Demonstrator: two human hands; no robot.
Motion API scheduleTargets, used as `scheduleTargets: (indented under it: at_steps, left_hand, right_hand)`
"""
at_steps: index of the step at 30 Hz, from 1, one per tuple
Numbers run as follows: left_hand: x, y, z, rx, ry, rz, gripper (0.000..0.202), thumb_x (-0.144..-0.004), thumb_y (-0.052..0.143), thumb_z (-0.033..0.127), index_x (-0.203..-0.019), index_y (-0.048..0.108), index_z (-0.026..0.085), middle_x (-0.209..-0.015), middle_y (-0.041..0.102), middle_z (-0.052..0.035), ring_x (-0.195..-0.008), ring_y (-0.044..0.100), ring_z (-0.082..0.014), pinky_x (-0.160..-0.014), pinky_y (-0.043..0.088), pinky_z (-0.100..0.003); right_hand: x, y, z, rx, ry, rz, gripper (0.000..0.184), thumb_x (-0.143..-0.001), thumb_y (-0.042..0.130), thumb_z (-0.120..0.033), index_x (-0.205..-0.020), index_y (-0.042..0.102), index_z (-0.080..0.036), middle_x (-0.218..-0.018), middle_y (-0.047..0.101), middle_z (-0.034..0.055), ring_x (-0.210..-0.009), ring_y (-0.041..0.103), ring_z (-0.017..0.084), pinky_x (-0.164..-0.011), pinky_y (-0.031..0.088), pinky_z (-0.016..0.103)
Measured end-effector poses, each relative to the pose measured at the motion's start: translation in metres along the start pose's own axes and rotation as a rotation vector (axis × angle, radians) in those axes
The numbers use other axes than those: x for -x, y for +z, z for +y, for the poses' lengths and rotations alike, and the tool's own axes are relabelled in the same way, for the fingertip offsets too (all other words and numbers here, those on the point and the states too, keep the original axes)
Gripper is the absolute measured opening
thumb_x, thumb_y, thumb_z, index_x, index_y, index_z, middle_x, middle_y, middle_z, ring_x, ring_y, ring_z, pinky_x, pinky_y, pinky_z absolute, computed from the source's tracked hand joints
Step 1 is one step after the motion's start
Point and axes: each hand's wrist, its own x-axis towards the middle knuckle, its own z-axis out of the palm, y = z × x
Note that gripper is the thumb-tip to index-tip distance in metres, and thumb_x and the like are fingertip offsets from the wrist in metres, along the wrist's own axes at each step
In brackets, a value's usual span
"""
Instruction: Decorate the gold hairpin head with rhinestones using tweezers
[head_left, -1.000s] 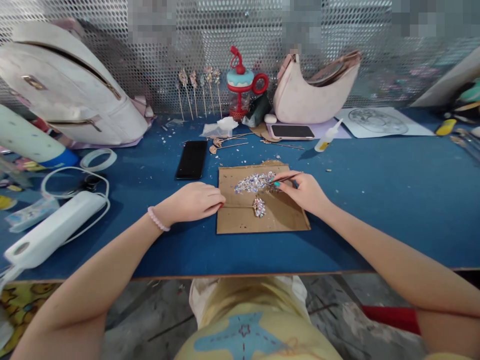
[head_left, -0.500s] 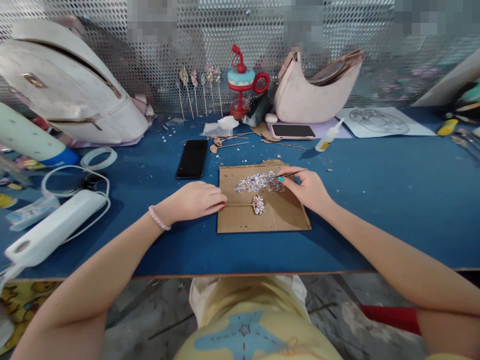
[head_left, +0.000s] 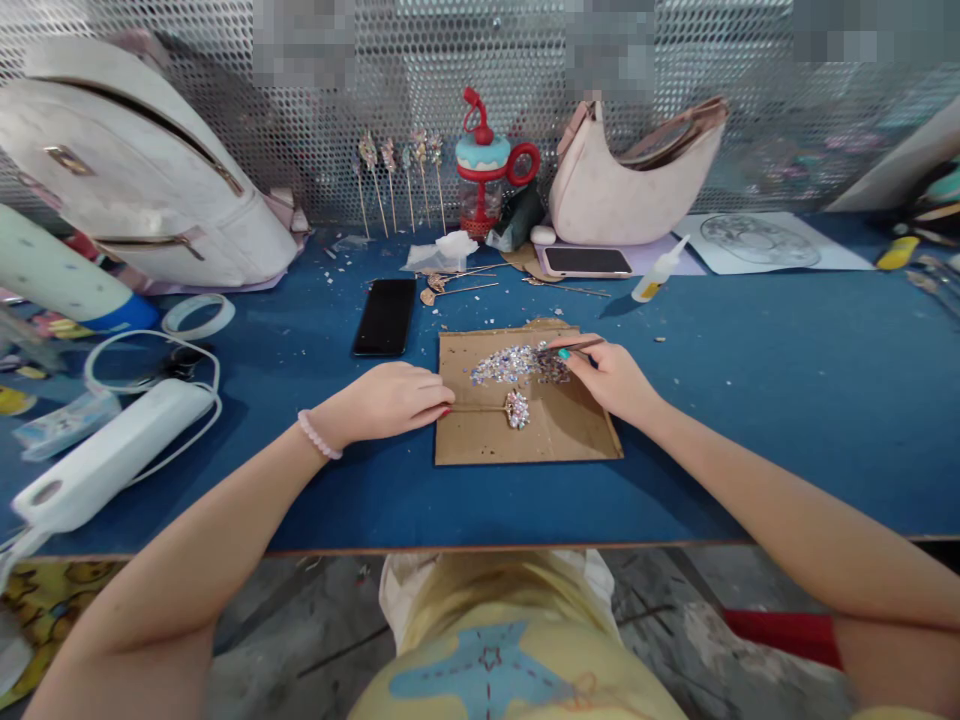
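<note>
My left hand (head_left: 405,400) is closed on the end of a thin stick (head_left: 480,408). At the stick's other end, a rounded head covered with rhinestones (head_left: 517,409) hangs over or rests on a cardboard sheet (head_left: 525,448); I cannot tell which. My right hand (head_left: 609,376) pinches a pair of dark tweezers (head_left: 589,343), whose tips reach the right part of a pile of loose rhinestones (head_left: 510,364) on the cardboard. Whether the tips hold a stone is too small to tell.
A black phone (head_left: 385,317) lies beyond my left hand, and a glue bottle (head_left: 660,270) stands beyond my right. Finished sticks (head_left: 390,180), a red cup (head_left: 480,165) and a handbag (head_left: 637,190) line the back. A white power strip (head_left: 112,455) is at left.
My right hand and the tweezers have shifted slightly, with the tweezers at a flatter angle over the pile. My left hand and the stick stay nearly in place.
</note>
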Motion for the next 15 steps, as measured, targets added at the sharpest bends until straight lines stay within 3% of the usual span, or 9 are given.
scheduleTargets:
  at_steps: [6, 15]
  left_hand:
    - [0.0006, 0.0000, 0.0000, -0.002, -0.007, -0.005, 0.031, -0.107, 0.040, 0.033, -0.101, 0.066, 0.018, -0.084, 0.069, -0.0036, -0.074, 0.064, -0.0148, -0.069, 0.046, -0.028]
    - [0.0024, 0.0016, -0.0012, 0.003, -0.016, -0.015, 0.030, -0.107, 0.040, 0.034, -0.103, 0.066, 0.018, -0.085, 0.069, -0.0037, -0.075, 0.064, -0.0146, -0.070, 0.046, -0.027]
  right_hand:
    - [0.0010, -0.0007, -0.0043, -0.002, 0.008, -0.038, 0.027, -0.090, 0.049, -0.025, -0.100, 0.074, -0.024, -0.117, 0.074, 0.0054, -0.117, 0.065, 0.028, -0.107, 0.048, 0.052]
    - [0.0041, -0.0032, -0.0093, 0.006, -0.021, -0.024, 0.022, -0.086, 0.053, -0.027, -0.085, 0.075, -0.024, -0.109, 0.076, 0.0062, -0.106, 0.069, 0.028, -0.096, 0.052, 0.051]
